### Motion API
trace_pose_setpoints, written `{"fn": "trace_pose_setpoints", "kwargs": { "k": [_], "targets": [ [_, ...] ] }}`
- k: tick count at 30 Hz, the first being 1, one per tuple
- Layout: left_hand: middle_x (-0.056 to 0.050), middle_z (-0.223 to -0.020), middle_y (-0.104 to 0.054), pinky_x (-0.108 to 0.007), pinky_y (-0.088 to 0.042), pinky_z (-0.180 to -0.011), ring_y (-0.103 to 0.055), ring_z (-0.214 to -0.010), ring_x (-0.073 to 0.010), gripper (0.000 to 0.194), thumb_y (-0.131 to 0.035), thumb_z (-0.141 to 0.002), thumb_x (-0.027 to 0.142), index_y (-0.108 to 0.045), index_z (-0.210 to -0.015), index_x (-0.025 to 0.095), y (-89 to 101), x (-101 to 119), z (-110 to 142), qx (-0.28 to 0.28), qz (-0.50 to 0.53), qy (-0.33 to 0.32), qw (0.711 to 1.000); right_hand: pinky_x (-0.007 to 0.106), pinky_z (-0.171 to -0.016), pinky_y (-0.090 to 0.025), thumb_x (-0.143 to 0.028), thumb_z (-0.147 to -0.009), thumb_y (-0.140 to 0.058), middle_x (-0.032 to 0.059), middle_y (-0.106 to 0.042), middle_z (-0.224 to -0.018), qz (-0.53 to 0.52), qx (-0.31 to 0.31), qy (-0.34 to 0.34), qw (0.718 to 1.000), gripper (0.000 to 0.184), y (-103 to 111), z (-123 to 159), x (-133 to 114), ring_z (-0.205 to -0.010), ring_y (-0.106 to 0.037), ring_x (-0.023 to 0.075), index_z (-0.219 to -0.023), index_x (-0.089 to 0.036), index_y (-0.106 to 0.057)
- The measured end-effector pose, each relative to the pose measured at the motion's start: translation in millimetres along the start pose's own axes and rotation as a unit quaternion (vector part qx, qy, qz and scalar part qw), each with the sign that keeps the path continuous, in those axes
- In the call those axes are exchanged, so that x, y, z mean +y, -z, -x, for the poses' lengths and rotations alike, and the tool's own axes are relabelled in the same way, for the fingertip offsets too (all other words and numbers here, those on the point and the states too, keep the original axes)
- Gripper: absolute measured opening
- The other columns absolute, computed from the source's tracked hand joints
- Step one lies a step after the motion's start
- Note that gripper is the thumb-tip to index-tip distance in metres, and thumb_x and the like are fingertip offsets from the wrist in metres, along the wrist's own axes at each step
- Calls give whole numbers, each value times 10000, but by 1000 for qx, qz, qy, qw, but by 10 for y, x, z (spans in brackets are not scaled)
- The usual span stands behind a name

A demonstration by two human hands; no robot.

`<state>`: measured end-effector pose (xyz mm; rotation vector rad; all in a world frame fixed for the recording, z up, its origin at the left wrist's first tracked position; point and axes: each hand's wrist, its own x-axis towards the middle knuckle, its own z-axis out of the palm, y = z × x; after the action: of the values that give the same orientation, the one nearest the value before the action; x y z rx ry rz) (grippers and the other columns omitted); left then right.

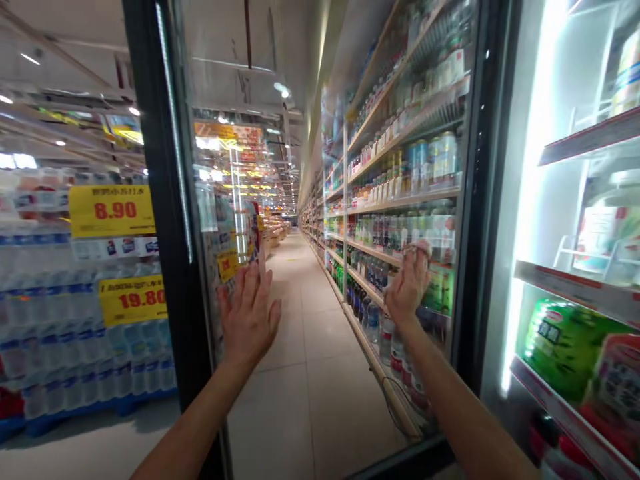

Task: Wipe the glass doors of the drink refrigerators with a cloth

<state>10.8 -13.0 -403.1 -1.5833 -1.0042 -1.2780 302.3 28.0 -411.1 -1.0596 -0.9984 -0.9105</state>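
Head camera: two bare hands raised before a glass fridge door

A person's two forearms reach up from the bottom edge toward a tall glass door [320, 407] with a black frame [167, 173], which fills the middle of the view. The left hand [250, 313] is spread flat, its back toward the viewer, fingers pointing up and thumb held away from them; it holds nothing and is at the left part of the glass. The right hand [407, 287], farther right and slightly higher, has its fingers close together and partly bent over a small pale cloth [421, 249], which shows at the fingertips, against the right part of the pane. The cloth is blurred, and its full shape cannot be made out.

In the glass appears a long aisle with a pale tiled floor, lined on its right by shelves [395, 180] of bottles and cans. Beyond the frame on the left, packs of bottled water [85, 340] are stacked on a blue pallet [107, 407], with two yellow price signs reading 8.90 [113, 211] and 19.80 [134, 300]. Right of the door, a brightly lit fridge [560, 73] holds a white jug [607, 223] and, on a lower shelf, a green packet [563, 340] beside a red one.
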Motion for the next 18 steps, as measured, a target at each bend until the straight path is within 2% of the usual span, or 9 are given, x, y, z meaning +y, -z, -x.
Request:
{"fn": "trace_pose_setpoints", "kwargs": {
  "k": [1, 4, 6, 8, 11, 13, 14, 16, 18],
  "targets": [
    [-95, -1433, -282, -502, -108, -1083, -222, -1337, -254, 649, -528, -798, 271, -238, -1378, 249, 2, 2, -1, 0, -2, -2, 1000, 520, -1026, -266, -175, -841, -322, 158, -369, -1390, -2, -12, 20, 1000, 512, 6, 16, -6, -1309, -300, 267, -1353, -172, -339],
    [-107, -1427, -293, -501, -118, -1082, -220, -1338, -252, 664, -535, -797, 271, -224, -1383, 240, 12, 7, -4, -2, -8, -8, 1000, 492, -1059, -243, -167, -820, -377, 99, -441, -1349, -21, -91, 177, 980, 523, 44, 149, -1, -1307, -310, 240, -1339, -228, -362],
    [-109, -1426, -295, -498, -118, -1085, -218, -1339, -249, 671, -541, -794, 272, -222, -1384, 239, 19, 10, -5, -3, -12, -11, 1000, 485, -1068, -235, -164, -810, -395, 76, -465, -1332, -28, -110, 214, 970, 513, 61, 176, 136, -1300, -324, 231, -1316, -250, -397],
    [-110, -1427, -294, -498, -117, -1086, -211, -1341, -251, 676, -544, -791, 276, -223, -1384, 234, 21, 14, -4, -5, -15, -13, 1000, 517, -1058, -233, -182, -820, -377, 96, -431, -1357, -16, -81, 130, 988, 492, 54, 99, 373, -1298, -324, 247, -1308, -228, -411],
    [-114, -1425, -297, -502, -127, -1083, -207, -1342, -255, 674, -541, -791, 280, -225, -1384, 227, 19, 19, 0, -12, -23, -8, 1000, 560, -1027, -254, -206, -842, -304, 156, -331, -1411, 1, 5, -78, 997, 495, 16, -56, 661, -1314, -283, 282, -1328, -149, -381],
    [-115, -1424, -300, -508, -135, -1079, -215, -1339, -258, 672, -540, -792, 283, -227, -1384, 230, 15, 16, 5, -16, -26, -5, 1000, 561, -1028, -253, -205, -846, -285, 167, -301, -1424, -2, 21, -114, 993, 504, 9, -43, 662, -1324, -259, 287, -1338, -130, -362],
    [-116, -1423, -301, -511, -137, -1077, -220, -1337, -261, 671, -540, -792, 284, -227, -1383, 233, 12, 13, 7, -16, -27, -6, 999, 554, -1035, -247, -204, -845, -296, 158, -306, -1425, -7, 8, -88, 996, 505, 15, 9, 610, -1327, -253, 283, -1342, -141, -357],
    [-118, -1421, -304, -514, -138, -1076, -228, -1334, -264, 674, -542, -791, 287, -225, -1384, 236, 5, 2, 12, -10, -27, -8, 1000, 530, -1053, -237, -203, -836, -349, 118, -346, -1412, -23, -55, 24, 998, 507, 39, 148, 473, -1327, -261, 267, -1343, -196, -361],
    [-119, -1423, -299, -515, -136, -1077, -227, -1334, -266, 681, -544, -789, 284, -219, -1386, 237, 0, -8, 13, -8, -27, -12, 1000, 508, -1065, -232, -201, -821, -400, 77, -406, -1381, -37, -117, 138, 983, 506, 66, 232, 413, -1317, -291, 248, -1324, -254, -386]
  ]
}}
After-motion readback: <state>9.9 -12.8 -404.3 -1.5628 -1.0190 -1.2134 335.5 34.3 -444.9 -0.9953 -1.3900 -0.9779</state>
